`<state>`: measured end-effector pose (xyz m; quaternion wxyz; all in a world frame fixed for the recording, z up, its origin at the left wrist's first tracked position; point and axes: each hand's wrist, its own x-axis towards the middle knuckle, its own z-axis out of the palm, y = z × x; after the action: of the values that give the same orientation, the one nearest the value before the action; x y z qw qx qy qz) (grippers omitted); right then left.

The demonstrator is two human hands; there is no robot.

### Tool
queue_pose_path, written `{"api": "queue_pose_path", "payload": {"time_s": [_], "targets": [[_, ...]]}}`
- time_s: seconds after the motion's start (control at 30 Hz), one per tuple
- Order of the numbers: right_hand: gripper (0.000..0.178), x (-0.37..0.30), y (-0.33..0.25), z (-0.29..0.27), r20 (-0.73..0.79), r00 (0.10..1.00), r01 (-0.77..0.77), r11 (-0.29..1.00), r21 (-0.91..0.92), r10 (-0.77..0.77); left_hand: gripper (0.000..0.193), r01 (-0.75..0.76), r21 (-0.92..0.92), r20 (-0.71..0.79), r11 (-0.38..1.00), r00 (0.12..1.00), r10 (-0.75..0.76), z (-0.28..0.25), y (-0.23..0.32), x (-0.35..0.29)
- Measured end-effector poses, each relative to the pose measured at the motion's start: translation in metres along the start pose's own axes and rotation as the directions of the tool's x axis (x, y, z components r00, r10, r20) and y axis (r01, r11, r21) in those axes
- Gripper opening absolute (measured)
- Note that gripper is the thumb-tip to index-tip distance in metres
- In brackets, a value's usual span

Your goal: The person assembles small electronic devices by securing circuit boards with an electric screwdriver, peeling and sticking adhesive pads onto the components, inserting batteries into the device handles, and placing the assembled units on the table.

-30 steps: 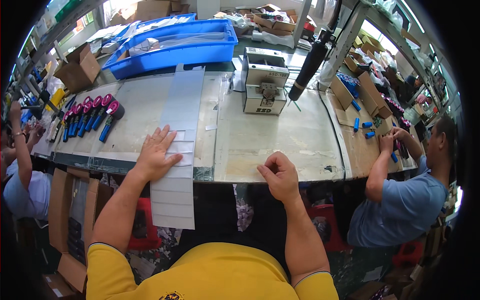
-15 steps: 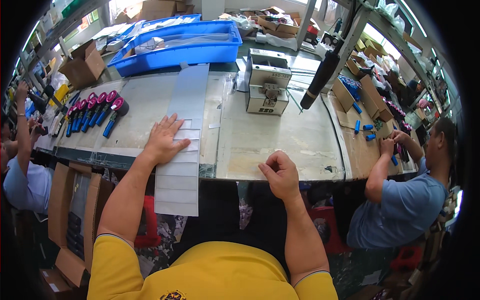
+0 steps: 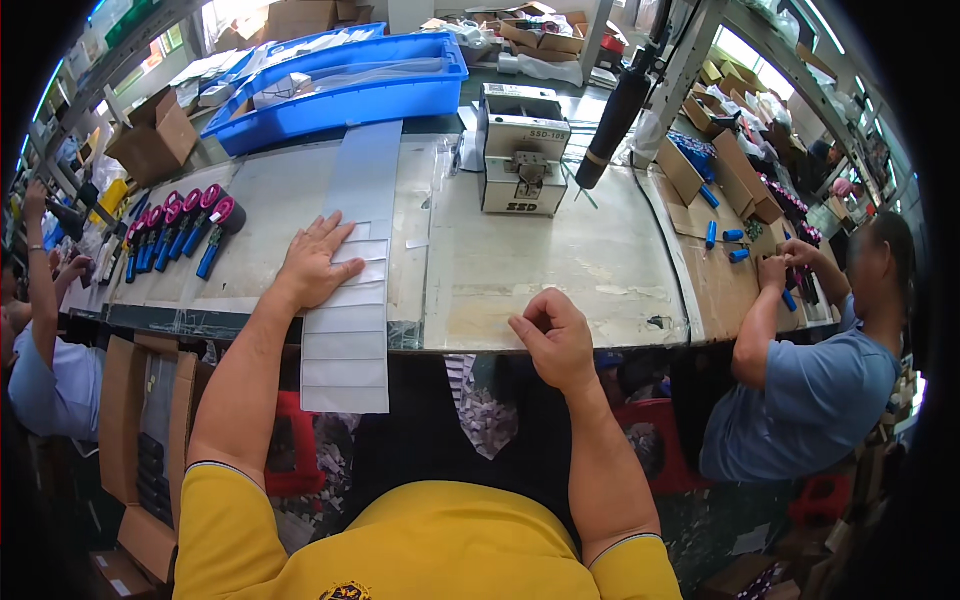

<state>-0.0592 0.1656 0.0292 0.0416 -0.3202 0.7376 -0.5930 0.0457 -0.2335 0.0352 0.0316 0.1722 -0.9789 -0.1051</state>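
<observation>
My left hand (image 3: 317, 264) lies flat with its fingers spread on a long pale strip of labels (image 3: 345, 350). Crosswise lines divide the near part of the strip, which hangs over the bench's front edge; its far part runs bare and bluish back to a blue tray. My right hand (image 3: 556, 338) hovers at the front edge of the bench, right of the strip, thumb and forefinger pinched together. Whatever it may hold is too small to make out. A small loose white piece (image 3: 417, 244) lies just right of the strip.
The blue tray (image 3: 350, 105) stands at the back. A grey-white boxy machine (image 3: 524, 185) sits beyond my right hand, with a dark hanging tool (image 3: 612, 130) beside it. Several blue-handled tools with pink rings (image 3: 180, 228) lie left. A co-worker (image 3: 800, 390) works at the right.
The whole view has shifted slightly, so the bench appears a little higher. My left hand stays on the strip, and my right hand keeps its pinch in about the same place.
</observation>
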Motion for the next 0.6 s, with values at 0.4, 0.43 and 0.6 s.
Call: {"api": "queue_pose_path", "payload": {"time_s": [0.4,0.43,0.6], "targets": [[0.018,0.003,0.0,0.0,0.006,0.999,0.034,0.999,-0.029,-0.034,0.077,-0.014,0.056,0.034,0.998,0.999,0.012,-0.004,-0.009,0.033],[0.018,0.004,0.0,0.001,0.006,0.999,0.04,0.999,-0.032,-0.04,0.077,-0.013,0.063,0.031,0.998,0.999,0.011,-0.002,-0.009,0.036],[0.019,0.007,-0.002,0.01,0.027,0.998,0.051,0.996,-0.076,-0.05,0.077,-0.016,0.084,0.059,0.996,0.998,0.011,-0.008,-0.003,0.056]]}}
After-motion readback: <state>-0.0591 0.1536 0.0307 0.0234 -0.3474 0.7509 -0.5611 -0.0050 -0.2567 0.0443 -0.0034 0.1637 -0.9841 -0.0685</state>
